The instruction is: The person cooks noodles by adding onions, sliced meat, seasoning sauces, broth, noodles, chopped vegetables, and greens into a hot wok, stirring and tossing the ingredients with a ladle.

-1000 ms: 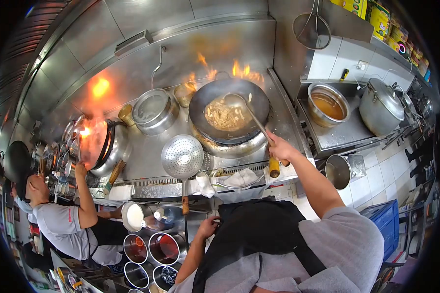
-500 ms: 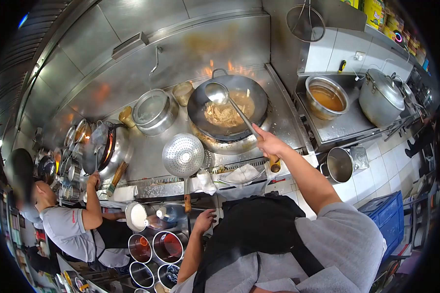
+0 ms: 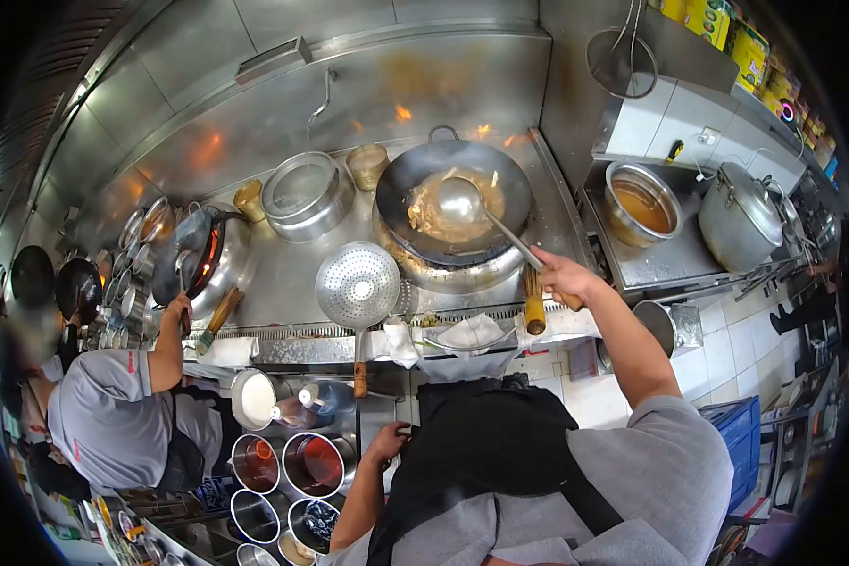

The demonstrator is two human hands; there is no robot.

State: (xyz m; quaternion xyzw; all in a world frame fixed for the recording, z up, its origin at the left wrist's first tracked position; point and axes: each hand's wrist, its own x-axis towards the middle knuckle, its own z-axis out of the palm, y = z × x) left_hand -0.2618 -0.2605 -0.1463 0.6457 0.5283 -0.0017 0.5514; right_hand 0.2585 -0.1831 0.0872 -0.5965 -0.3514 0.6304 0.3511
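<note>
My right hand (image 3: 566, 277) is closed around the handle of a long metal ladle (image 3: 459, 200). The ladle's bowl rests amid the brown food strips and liquid (image 3: 434, 215) inside a black wok (image 3: 401, 193) on the burner. Just left of that hand, a bamboo brush (image 3: 535, 307) stands at the stove's front edge. My left hand (image 3: 385, 441) hangs beside the black apron (image 3: 491, 434), fingers loosely bent and apart, holding nothing that I can see. Ahead of it lies a perforated skimmer (image 3: 357, 283) with a wooden handle, bowl on the stove.
Flames flicker behind the wok. A lidded-looking steel pot (image 3: 304, 203) stands on the stove's left. At right are a basin of brown liquid (image 3: 643, 203) and a large lidded pot (image 3: 740, 219). To the left, a co-worker (image 3: 113, 406) handles another wok. Several containers (image 3: 313, 464) stand below left.
The ladle's bowl has moved down and right, from above the wok's back left into the food. My right hand has shifted right, uncovering the brush. The co-worker has leaned lower and turned.
</note>
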